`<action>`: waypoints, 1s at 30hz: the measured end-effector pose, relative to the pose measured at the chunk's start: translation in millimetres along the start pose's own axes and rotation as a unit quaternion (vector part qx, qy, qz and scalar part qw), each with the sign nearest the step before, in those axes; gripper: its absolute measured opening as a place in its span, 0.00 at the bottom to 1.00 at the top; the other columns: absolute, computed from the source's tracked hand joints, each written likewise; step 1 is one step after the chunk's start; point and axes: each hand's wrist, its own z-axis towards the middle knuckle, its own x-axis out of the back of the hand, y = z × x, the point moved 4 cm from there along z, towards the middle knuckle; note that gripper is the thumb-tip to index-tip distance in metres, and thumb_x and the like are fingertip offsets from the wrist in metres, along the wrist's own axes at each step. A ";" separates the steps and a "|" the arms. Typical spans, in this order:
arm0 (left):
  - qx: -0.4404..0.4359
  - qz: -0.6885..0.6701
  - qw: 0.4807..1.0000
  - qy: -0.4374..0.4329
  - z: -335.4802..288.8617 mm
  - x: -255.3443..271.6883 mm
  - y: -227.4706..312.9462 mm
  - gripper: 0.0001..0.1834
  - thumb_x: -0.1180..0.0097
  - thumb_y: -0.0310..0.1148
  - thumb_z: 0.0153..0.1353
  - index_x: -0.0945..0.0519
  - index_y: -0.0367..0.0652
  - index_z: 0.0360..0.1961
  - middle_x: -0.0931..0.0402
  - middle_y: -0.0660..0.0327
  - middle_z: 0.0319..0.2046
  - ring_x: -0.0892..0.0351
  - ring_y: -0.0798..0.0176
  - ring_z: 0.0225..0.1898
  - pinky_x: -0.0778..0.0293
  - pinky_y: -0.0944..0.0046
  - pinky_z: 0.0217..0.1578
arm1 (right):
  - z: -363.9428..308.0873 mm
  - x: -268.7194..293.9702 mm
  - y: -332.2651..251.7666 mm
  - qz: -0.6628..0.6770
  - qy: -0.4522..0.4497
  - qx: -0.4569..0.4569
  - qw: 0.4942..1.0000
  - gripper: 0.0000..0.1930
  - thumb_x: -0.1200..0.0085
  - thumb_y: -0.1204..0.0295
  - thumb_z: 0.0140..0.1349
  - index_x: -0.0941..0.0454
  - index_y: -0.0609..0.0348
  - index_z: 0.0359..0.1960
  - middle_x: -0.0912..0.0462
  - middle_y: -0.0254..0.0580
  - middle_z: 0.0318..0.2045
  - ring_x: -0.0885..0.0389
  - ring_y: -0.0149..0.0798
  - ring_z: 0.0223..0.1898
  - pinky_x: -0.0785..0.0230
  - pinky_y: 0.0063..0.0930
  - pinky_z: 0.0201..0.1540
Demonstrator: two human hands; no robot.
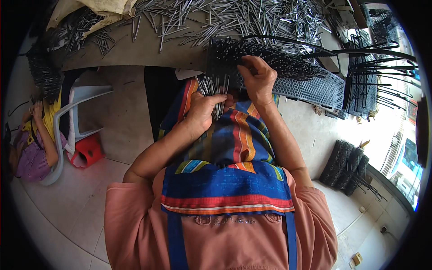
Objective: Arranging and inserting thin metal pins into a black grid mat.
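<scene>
A bundle of thin metal rods is held upright in my left hand, over my striped apron. My right hand is raised at the near side of a dark perforated rack. Its thumb and fingers are pinched together, and whatever they hold is too small to make out. Many dark rods stand in the holes over the rack's left and far part, while the bare hole grid shows along its near right side. Behind the rack, a large heap of loose metal rods covers the worktable.
Long black hooked bars stick out at the right beside more mesh racks. Dark bundled pieces stand on the floor there. At far left, another person sits by a grey chair and a red plastic container. Tan sacking lies on the table.
</scene>
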 end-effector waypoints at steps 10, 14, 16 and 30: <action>-0.021 0.039 0.997 -0.070 4.1 -15.5 -0.5 0.11 0.42 0.18 0.57 0.21 0.38 0.41 0.16 0.54 0.33 0.14 0.58 0.33 0.17 0.60 0.32 | -36.7 0.1 13.5 0.217 -0.249 -0.304 0.894 0.05 0.37 0.75 0.55 0.17 0.64 0.29 0.23 0.29 0.18 0.29 0.21 0.20 0.38 0.18 0.23; 0.004 0.038 0.998 -0.048 1.4 -11.2 -3.8 0.11 0.45 0.20 0.60 0.21 0.38 0.43 0.16 0.53 0.35 0.14 0.59 0.35 0.17 0.59 0.33 | -32.3 9.1 22.1 0.304 -0.166 -0.352 0.869 0.04 0.39 0.75 0.58 0.17 0.63 0.33 0.24 0.25 0.19 0.36 0.16 0.19 0.48 0.15 0.21; 0.044 0.058 0.997 -0.031 2.6 -0.3 -9.3 0.11 0.46 0.20 0.60 0.21 0.38 0.43 0.16 0.53 0.37 0.14 0.60 0.35 0.18 0.59 0.33 | -17.6 28.1 16.5 0.270 0.028 -0.224 0.936 0.03 0.39 0.76 0.59 0.17 0.61 0.33 0.24 0.24 0.19 0.36 0.16 0.19 0.49 0.14 0.21; 0.000 0.058 0.998 0.007 2.5 0.1 -13.3 0.08 0.44 0.18 0.55 0.19 0.33 0.38 0.16 0.51 0.30 0.15 0.59 0.28 0.18 0.64 0.29 | -10.1 16.7 16.7 0.047 0.040 -0.046 0.997 0.06 0.36 0.83 0.52 0.16 0.64 0.32 0.21 0.33 0.27 0.26 0.22 0.27 0.35 0.16 0.30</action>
